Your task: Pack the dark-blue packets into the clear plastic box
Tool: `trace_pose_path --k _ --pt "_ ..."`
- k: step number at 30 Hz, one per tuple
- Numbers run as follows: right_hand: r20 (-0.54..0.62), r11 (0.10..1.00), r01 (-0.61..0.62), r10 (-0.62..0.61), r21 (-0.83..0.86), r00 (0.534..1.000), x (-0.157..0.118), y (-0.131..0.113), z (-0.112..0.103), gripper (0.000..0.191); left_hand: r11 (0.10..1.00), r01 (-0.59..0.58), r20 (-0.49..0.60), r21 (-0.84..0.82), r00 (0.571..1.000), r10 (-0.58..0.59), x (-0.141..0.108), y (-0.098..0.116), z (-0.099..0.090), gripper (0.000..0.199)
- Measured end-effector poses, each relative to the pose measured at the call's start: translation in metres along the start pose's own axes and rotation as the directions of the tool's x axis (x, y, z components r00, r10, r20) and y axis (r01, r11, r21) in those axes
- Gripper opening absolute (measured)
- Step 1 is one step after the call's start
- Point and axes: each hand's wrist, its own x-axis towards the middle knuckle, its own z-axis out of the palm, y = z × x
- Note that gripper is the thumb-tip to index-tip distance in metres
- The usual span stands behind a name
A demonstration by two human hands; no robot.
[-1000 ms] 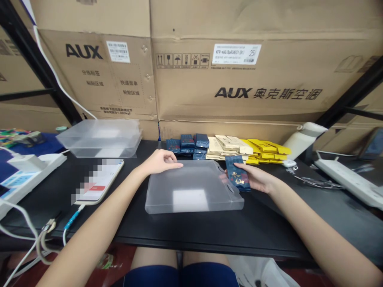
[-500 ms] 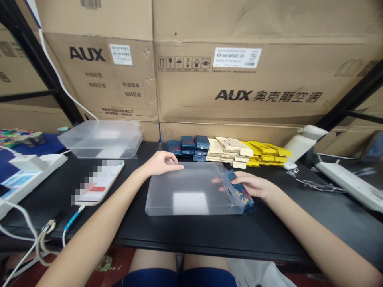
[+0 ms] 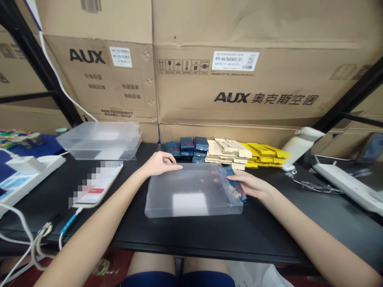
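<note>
A clear plastic box (image 3: 191, 187) lies flat on the black table, a white rectangle showing through its front part. My left hand (image 3: 163, 163) is closed on the box's back left edge, thumb along the top. At the box's right end, my right hand (image 3: 249, 183) grips a dark blue packet (image 3: 236, 187) with red and gold print. The packet's left part is at or behind the clear side wall; some of my right fingers show through the plastic. Behind the box sit stacks of dark blue packets (image 3: 187, 144), cream packets (image 3: 230, 148) and yellow packets (image 3: 266, 153).
Clear trays (image 3: 100, 137) stand at the back left, with a charging phone (image 3: 104, 183) before them. Power strips (image 3: 36, 175) and cables lie left; another power strip (image 3: 350, 185), a white bottle (image 3: 303, 145) and a cable lie right. Cardboard boxes (image 3: 185, 91) wall the back.
My right hand and the blue packet have moved slightly left, closer against the box's right end. My left hand keeps its hold on the box.
</note>
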Motion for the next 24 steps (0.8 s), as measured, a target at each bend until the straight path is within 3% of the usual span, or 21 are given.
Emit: trace_pose_path --k 6,12,19,24 --pt "-0.094 0.994 -0.008 0.019 0.107 0.995 0.002 0.002 0.010 0.032 1.000 -0.017 -0.040 -0.012 0.999 0.016 -0.001 0.002 0.003 0.043" --pt "-0.021 0.994 -0.063 0.065 0.094 0.998 -0.006 -0.004 0.013 0.029 0.999 -0.015 0.018 -0.041 1.000 0.015 -0.001 0.002 0.006 0.043" --pt "0.026 0.999 -0.021 0.020 0.032 0.999 0.002 0.005 0.013 0.018 1.000 0.013 -0.032 -0.009 0.999 -0.014 -0.001 0.005 0.006 0.043" --pt "0.082 1.000 -0.024 0.025 -0.019 0.996 -0.001 0.003 0.010 0.025 0.999 0.018 -0.032 -0.044 0.999 -0.019 0.000 0.002 0.008 0.043"
